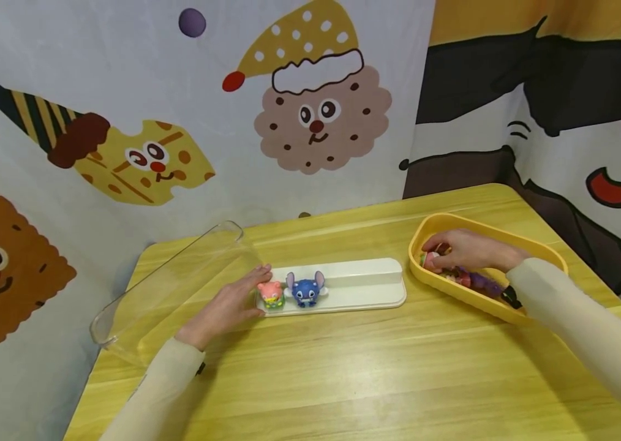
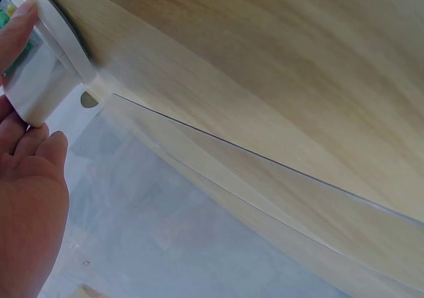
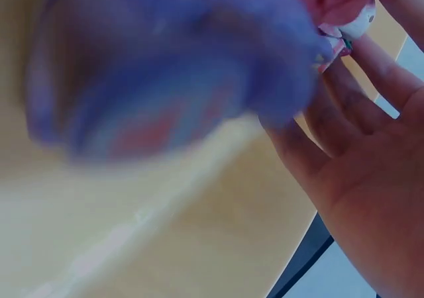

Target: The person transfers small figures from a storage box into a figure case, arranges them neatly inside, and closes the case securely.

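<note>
In the head view my left hand (image 1: 230,306) grips the left end of a long white display base (image 1: 365,298), thumb at the front and fingers at the back. On the base a pink toy figure (image 1: 270,294) with green and yellow stands beside a blue Stitch figure (image 1: 306,292). Inside a yellow bin (image 1: 536,248), my right hand (image 1: 470,249) pinches a pink-and-white toy figure (image 1: 430,262). Just below that hand lie other figures, including a purple one (image 1: 484,285). The right wrist view shows a purple figure (image 3: 179,79), blurred and close to the camera.
A clear plastic cover (image 1: 178,282) leans on the wooden table (image 1: 354,373) at the left, beside my left forearm. The bin stands at the table's right side. Behind the table hangs a cloth (image 1: 310,196) printed with cartoon snacks.
</note>
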The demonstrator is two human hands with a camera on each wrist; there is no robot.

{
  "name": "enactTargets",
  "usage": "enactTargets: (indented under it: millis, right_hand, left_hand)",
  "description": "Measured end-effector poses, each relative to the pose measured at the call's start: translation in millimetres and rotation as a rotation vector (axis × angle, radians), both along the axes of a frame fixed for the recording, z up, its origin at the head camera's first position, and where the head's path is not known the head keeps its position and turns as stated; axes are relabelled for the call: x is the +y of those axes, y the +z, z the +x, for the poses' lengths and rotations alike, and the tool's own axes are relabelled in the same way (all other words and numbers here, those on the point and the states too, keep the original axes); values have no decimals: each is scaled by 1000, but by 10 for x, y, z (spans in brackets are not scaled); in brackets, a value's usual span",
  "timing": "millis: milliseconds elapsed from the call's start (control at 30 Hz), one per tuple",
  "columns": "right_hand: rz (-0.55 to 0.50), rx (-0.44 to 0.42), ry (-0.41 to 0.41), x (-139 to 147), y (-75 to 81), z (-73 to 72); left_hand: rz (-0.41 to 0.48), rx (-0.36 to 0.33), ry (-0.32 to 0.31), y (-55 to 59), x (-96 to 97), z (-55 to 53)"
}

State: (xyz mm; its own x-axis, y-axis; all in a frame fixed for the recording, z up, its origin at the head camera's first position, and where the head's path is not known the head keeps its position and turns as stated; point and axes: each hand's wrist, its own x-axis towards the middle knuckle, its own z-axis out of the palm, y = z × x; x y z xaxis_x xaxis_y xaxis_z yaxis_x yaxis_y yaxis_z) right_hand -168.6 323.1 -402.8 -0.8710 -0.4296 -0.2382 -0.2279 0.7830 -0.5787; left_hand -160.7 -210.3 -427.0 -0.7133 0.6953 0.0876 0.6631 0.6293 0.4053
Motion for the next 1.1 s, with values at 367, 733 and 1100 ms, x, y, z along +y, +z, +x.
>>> enactTargets:
  millis: [367, 733, 1100]
  right_hand:
    - [4, -19, -6, 28, -1, -31]
    - [-3, -104, 24, 32, 60, -53]
    - [-34, 11, -46, 70, 89, -35]
  left_hand:
    - [-3, -11, 4, -11, 1, 18]
    - [-13, -6, 10, -3, 3, 23]
    - [-4, -8, 14, -7, 12, 25]
